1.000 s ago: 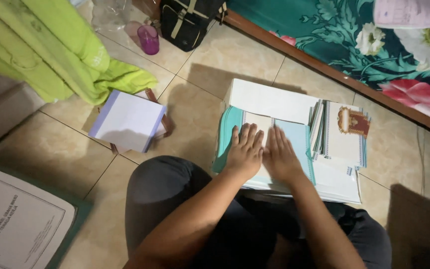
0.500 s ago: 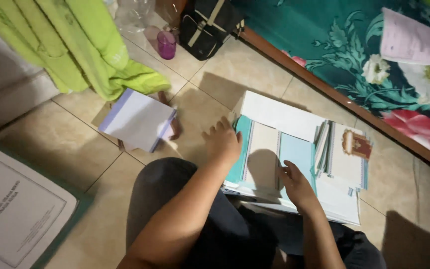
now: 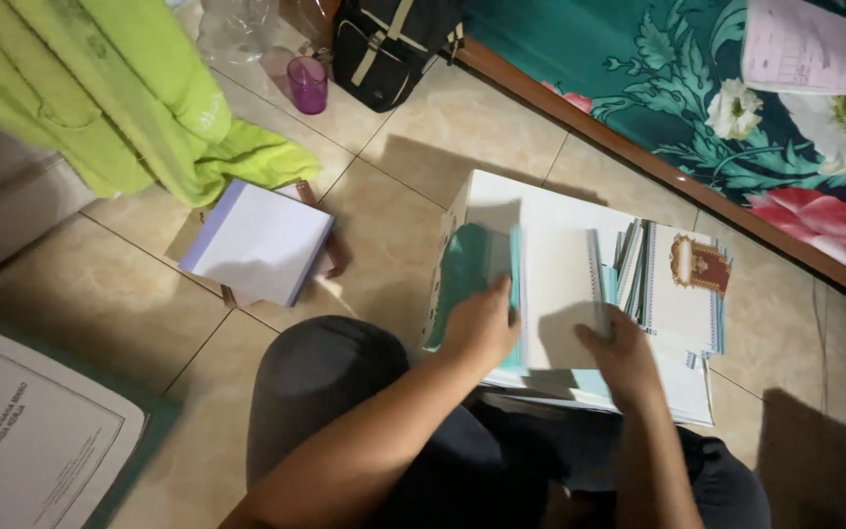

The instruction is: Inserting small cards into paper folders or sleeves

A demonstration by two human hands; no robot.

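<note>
— Since both hands were on the stack, which one had the grip?

— The left hand (image 3: 482, 328) was pressed flat on the teal folder (image 3: 467, 274), fingers spread rather than clenched, with that cover tipped up on its left edge. The right hand (image 3: 624, 358) curled over the near edge of the white booklet (image 3: 560, 294), thumb side hidden, so whether it truly pinched the sheet I couldn't tell.

— And where did the stack lie?

— On the tiled floor (image 3: 413, 147), just beyond the person's knees, with more booklets fanned out to the right, the top one bearing a gold emblem (image 3: 699, 263).

— How would it handle?

— My guess: thin card covers, light singly but weighty as a pile, smooth enough to slide over each other. Gripping the spine side or squaring both long edges would suit better than lifting by a corner, which would bend.

— Anything close by?

— A pale notepad (image 3: 258, 240) lay to the left, apart; a purple cup (image 3: 307, 83) and black bag (image 3: 384, 49) stood farther off.
</note>
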